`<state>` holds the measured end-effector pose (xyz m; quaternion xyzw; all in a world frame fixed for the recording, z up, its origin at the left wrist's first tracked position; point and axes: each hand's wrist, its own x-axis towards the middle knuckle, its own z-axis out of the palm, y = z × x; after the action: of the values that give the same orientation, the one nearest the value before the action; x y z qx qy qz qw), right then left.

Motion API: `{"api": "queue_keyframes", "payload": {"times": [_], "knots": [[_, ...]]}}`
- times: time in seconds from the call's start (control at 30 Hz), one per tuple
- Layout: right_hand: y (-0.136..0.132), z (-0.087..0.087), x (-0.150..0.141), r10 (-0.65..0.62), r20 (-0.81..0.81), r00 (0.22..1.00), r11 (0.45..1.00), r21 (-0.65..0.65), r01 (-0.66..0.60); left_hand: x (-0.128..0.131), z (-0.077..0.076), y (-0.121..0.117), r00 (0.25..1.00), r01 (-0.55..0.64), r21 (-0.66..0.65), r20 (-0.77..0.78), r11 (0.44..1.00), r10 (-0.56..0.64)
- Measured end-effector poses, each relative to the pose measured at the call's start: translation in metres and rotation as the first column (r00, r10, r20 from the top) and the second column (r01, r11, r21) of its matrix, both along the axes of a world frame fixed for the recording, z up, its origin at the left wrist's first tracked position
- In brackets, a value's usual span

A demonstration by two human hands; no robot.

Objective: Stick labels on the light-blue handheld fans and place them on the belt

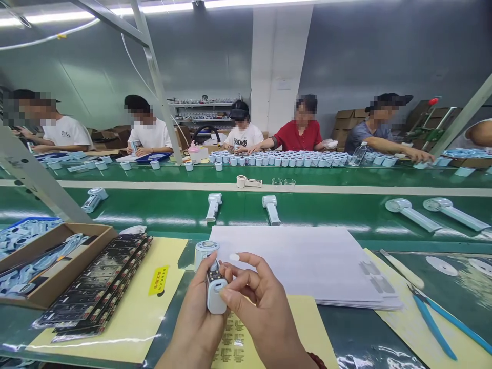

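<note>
A light-blue handheld fan (216,297) is held upright in my left hand (200,312), its handle end toward me and its round head pointing away. A dark circuit board (213,277) shows along the opened handle. My right hand (261,302) is closed, with thumb and index finger pinched against the side of the handle near its end. Whether a small part sits between those fingertips is hidden. By another raised fingertip of that hand is a small white oval piece (234,257); I cannot tell whether it is attached there.
Stacked circuit board panels (103,277) and a cardboard box (96,233) of blue parts lie left. White sheets (292,256) lie ahead; cutting pliers (434,312) and a white-handled blade (403,269) are right. Fans rest on the green conveyor (238,207). Several people sit opposite.
</note>
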<state>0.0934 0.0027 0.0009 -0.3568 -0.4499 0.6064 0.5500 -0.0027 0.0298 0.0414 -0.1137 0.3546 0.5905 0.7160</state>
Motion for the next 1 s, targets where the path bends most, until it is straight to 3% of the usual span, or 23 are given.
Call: {"api": "queue_keyframes", "payload": {"times": [0.57, 0.87, 1.0], "knots": [[-0.0031, 0.0085, -0.0031, -0.032, -0.006, 0.999, 0.998, -0.054, 0.031, -0.0025, -0.0002, -0.0006, 1.000, -0.008, -0.029, 0.022, 1.000, 0.009], [-0.0006, 0.0082, -0.0032, -0.024, 0.044, 0.999, 0.999, -0.030, 0.026, -0.0011, 0.0009, -0.0011, 1.000, -0.020, -0.021, 0.022, 1.000, 0.021], [-0.0067, 0.0074, -0.0079, -0.094, 0.081, 0.992, 0.995, 0.025, 0.093, -0.0002, 0.0039, -0.0042, 0.999, -0.021, -0.031, 0.028, 0.999, 0.022]]}}
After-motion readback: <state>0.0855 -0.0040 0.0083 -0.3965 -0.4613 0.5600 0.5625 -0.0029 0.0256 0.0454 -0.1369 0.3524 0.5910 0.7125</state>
